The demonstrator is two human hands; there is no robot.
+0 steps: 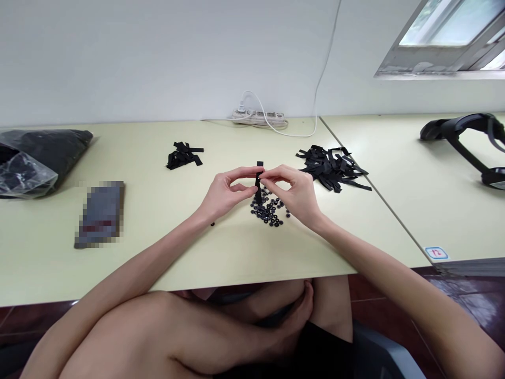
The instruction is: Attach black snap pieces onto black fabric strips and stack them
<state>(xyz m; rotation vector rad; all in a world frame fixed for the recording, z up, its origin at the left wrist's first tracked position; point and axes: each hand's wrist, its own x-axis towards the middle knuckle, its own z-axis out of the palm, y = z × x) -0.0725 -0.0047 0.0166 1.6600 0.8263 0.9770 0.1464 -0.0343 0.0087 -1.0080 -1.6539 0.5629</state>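
Bare folded legs lie nearest the head camera, below the edge of the pale table. Past them, both forearms reach forward, and the hands meet over a loose heap of small black discs. The left hand pinches a black strip upright, one fingertip high on it and the thumb lower down. The right hand has thumb and forefinger closed at the strip's right edge, between those two holds; whether a disc sits in that pinch is too small to tell.

To handle this well, I would keep the left grip spread as it is — the length between fingertip and thumb then stays flat and steady for the right fingertips. Small, light presses seem wiser than pulling, since thin material probably buckles or twists easily. Working just above the heap makes sense: a dropped disc should land among its fellows, though one stray disc lies off beside the left wrist. More strips sit behind, a small pile leftward and a larger one rightward.
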